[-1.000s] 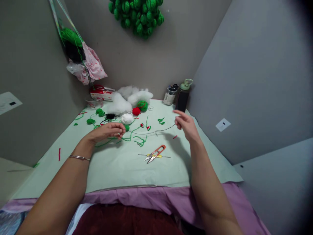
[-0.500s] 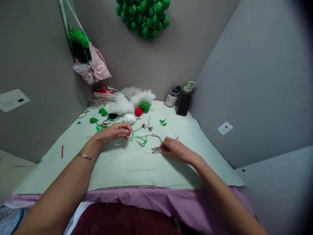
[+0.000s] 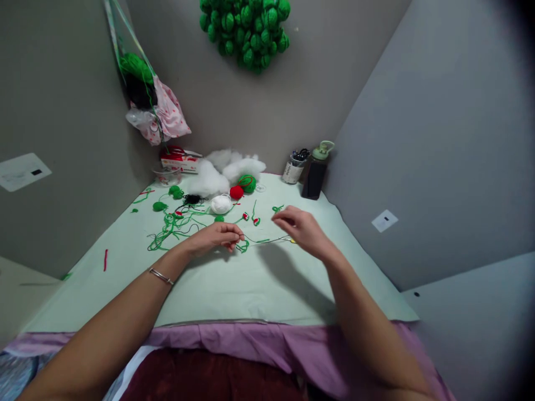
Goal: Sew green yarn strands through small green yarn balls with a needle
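Your left hand (image 3: 220, 236) pinches the dark thread (image 3: 274, 240), which runs rightward from those fingertips (whether your right hand (image 3: 304, 229) holds anything, I can't tell).

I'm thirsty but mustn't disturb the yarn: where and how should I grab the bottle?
Probably by the loop handle on its lid, from above with the right hand: the bottle stands upright, the loop handle juts out on top, and a cup crowds its left side.
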Demonstrator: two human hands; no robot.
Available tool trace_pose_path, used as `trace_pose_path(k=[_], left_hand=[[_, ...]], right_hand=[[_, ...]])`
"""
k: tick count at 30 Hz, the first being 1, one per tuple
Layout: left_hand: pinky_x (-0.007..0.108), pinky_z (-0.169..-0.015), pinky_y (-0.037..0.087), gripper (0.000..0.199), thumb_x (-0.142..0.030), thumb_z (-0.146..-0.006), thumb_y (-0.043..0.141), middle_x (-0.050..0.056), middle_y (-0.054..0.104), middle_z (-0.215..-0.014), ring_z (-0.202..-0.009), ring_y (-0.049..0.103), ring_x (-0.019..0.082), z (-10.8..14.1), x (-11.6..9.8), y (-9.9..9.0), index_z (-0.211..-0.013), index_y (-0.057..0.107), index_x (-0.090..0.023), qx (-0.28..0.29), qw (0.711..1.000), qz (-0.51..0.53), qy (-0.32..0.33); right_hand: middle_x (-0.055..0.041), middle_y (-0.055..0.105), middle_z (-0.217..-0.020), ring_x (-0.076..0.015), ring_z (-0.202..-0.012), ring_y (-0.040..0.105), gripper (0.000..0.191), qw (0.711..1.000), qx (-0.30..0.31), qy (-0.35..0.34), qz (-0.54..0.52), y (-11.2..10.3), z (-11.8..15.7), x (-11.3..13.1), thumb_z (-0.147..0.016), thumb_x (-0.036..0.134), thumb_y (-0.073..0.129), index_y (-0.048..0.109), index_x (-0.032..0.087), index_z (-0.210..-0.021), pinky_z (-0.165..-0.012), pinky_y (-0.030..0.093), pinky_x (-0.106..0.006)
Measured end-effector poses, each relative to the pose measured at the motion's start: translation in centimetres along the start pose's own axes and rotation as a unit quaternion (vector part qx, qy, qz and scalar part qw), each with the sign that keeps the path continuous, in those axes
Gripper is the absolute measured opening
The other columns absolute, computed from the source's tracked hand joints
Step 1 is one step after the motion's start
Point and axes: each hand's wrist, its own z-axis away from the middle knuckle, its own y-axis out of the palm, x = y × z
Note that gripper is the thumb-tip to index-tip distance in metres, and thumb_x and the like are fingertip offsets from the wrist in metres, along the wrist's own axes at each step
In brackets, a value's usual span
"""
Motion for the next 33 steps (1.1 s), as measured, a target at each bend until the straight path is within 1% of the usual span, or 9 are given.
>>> trace_pose_path(k=[4,6,8,13,17,21,24,29,33], left_hand=[[0.027,-0.065,0.051,0.028,-0.037,-0.073,0.083,0.005,0.064,-0.078,-0.065,0.058,0.012,-0.1,-0.1,0.0,-0.087,0.075,-0.014,-0.015,1.000,0.026,0.004],[0.028,-0.064,0.051,0.030,-0.038,-0.072,0.085,0.004,0.063,-0.076,-0.064,0.058,0.012,-0.1,-0.1,-0.1,-0.085,0.075,-0.013,-0.033,0.999,0.033,0.011],[0.028,-0.064,0.051,0.033,-0.040,-0.069,0.087,0.004,0.063,-0.074,-0.064,0.057,0.012,-0.2,-0.1,-0.1,-0.083,0.076,-0.013,-0.051,0.998,0.034,0.013],[0.027,-0.062,0.049,0.036,-0.041,-0.063,0.090,0.003,0.061,-0.070,-0.063,0.055,0.012,-0.4,0.2,0.2,-0.078,0.075,-0.013,-0.067,0.997,0.039,0.005],[0.026,-0.065,0.048,0.038,-0.035,-0.062,0.091,0.003,0.065,-0.081,-0.067,0.058,0.012,-0.3,0.3,-0.2,-0.091,0.076,-0.017,-0.060,0.998,0.023,-0.002],[0.026,-0.067,0.046,0.040,-0.043,-0.073,0.084,0.003,0.064,-0.082,-0.067,0.055,0.011,-0.2,0.3,-0.7,-0.102,0.078,-0.016,-0.080,0.997,0.010,0.015],[0.027,-0.065,0.046,0.042,-0.049,-0.075,0.081,0.004,0.062,-0.078,-0.064,0.051,0.011,-0.5,0.4,-0.1,-0.098,0.079,-0.014,-0.085,0.996,0.006,0.028],[0.027,-0.064,0.045,0.034,-0.042,-0.067,0.086,0.005,0.065,-0.077,-0.063,0.051,0.011,-0.8,0.8,1.0,-0.082,0.077,-0.013,-0.088,0.996,-0.005,0.005],[0.026,-0.064,0.049,0.025,-0.036,-0.075,0.078,0.000,0.054,-0.070,-0.061,0.048,0.010,-0.6,0.6,1.2,-0.077,0.066,-0.015,-0.057,0.996,0.065,0.013]], right_hand=[[-0.0040,0.065,-0.084,-0.0136,-0.073,0.055,0.028,0.990,0.080,0.008,-0.114,5.0,-2.3,1.7,-0.094,0.041,0.062,0.077,0.017,-0.098,-0.067,0.038,-0.026],[-0.0010,0.061,-0.072,-0.0122,-0.067,0.050,0.034,0.973,0.111,0.032,-0.198,6.7,-2.6,1.3,-0.091,0.047,0.064,0.077,0.015,-0.089,-0.062,0.034,-0.025],[0.0014,0.056,-0.063,-0.0112,-0.061,0.045,0.038,0.950,0.110,0.069,-0.284,7.5,-2.4,0.5,-0.086,0.051,0.067,0.075,0.013,-0.083,-0.058,0.032,-0.024],[0.0027,0.054,-0.061,-0.0102,-0.058,0.044,0.037,0.920,0.072,0.132,-0.362,7.4,-1.5,-0.3,-0.078,0.049,0.071,0.073,0.013,-0.084,-0.056,0.033,-0.024],[0.0019,0.056,-0.066,-0.0099,-0.060,0.043,0.031,0.937,0.020,0.099,-0.335,7.1,-1.5,0.3,-0.080,0.046,0.070,0.071,0.015,-0.079,-0.058,0.032,-0.025],[-0.0005,0.061,-0.075,-0.0109,-0.066,0.047,0.025,0.956,-0.003,0.064,-0.288,7.1,-1.5,0.4,-0.082,0.040,0.068,0.072,0.016,-0.078,-0.062,0.036,-0.026],[-0.0007,0.062,-0.076,-0.0113,-0.067,0.049,0.024,0.958,-0.002,0.057,-0.281,7.3,-1.5,0.3,-0.084,0.039,0.067,0.073,0.016,-0.079,-0.063,0.037,-0.026],[-0.0010,0.062,-0.077,-0.0117,-0.068,0.050,0.022,0.961,-0.008,0.050,-0.270,7.4,-1.6,0.1,-0.084,0.036,0.067,0.073,0.016,-0.078,-0.065,0.038,-0.026],[-0.0009,0.063,-0.076,-0.0119,-0.067,0.050,0.021,0.966,-0.008,0.044,-0.255,7.9,-1.6,-0.2,-0.086,0.036,0.066,0.072,0.017,-0.078,-0.065,0.039,-0.026]])
